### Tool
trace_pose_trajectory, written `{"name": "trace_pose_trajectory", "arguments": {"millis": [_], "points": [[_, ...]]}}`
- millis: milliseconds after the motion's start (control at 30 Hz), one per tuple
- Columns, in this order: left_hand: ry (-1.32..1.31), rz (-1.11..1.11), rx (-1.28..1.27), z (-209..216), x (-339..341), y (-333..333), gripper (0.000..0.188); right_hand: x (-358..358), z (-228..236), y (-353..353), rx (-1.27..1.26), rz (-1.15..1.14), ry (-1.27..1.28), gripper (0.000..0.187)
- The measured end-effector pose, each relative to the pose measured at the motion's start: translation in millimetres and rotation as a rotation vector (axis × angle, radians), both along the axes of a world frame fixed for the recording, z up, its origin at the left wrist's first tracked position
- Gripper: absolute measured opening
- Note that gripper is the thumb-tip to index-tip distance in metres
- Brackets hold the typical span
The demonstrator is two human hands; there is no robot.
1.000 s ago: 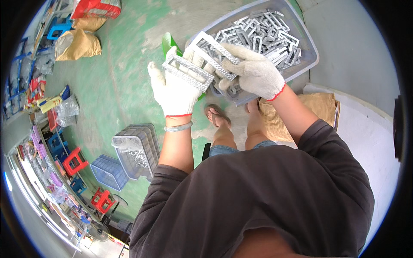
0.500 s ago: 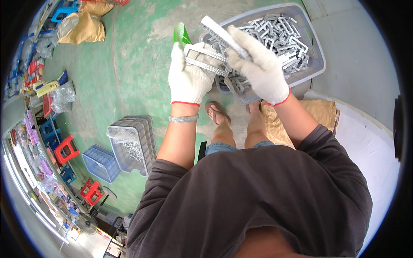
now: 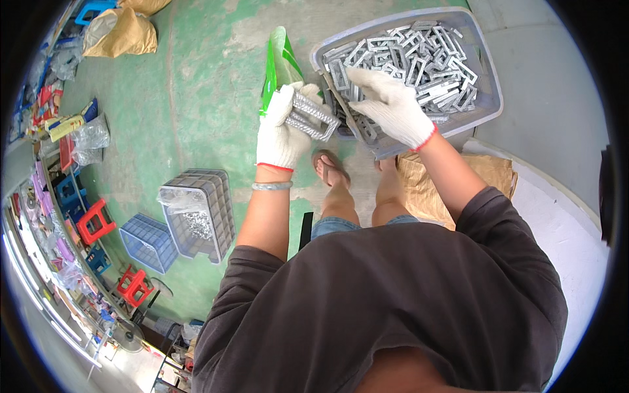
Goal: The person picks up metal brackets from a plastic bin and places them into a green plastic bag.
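Note:
My left hand (image 3: 283, 128), in a white knitted glove with a red cuff edge, is closed around silver rectangular metal frames (image 3: 313, 124), two by the look of them. Just beyond that glove is a green and clear plastic bag (image 3: 280, 56); whether the fingers also grip it is hidden. My right hand (image 3: 394, 108), gloved the same way, is open over the near side of a grey plastic bin (image 3: 493, 78), thumb apart from the fingers and nothing visible in it. Many loose silver metal frames (image 3: 419, 69) lie jumbled in the bin.
Brown woven sacking (image 3: 485, 171) lies right of my feet. On the green floor at left stand a grey crate (image 3: 223, 209) with small silver pieces and a blue crate (image 3: 147, 242). Red stools (image 3: 97, 221) and cluttered shelving line the left side. A brown sack (image 3: 121, 33) lies far left.
The silver frame that was in my right hand has left it, and that hand has opened. My left hand has tilted its frames and drawn slightly nearer; more of the green bag shows.

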State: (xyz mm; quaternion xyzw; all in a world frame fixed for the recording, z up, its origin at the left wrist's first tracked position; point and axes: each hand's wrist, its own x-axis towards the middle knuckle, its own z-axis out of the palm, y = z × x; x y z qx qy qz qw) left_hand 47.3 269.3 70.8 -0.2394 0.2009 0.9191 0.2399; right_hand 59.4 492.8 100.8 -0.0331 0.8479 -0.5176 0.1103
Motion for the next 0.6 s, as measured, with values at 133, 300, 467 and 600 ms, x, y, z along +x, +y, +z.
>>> {"name": "trace_pose_trajectory", "arguments": {"millis": [133, 300, 467, 600], "points": [[-0.037, -0.35, -0.407, -31, -16, -29, 0.021, -8, -54, -14, 0.259, 0.196, -0.136, 0.054], [-0.116, -0.421, -0.409, -65, -52, -57, 0.02, -34, -87, -74, 0.49, 0.574, -0.223, 0.056], [-0.18, -0.572, -0.496, -88, -92, -42, 0.021, -42, -115, -102, 0.586, 0.614, -0.308, 0.037], [-0.263, -0.677, -0.808, -112, -93, -30, 0.017, -29, -117, -97, 0.574, 0.537, -0.395, 0.038]]}}
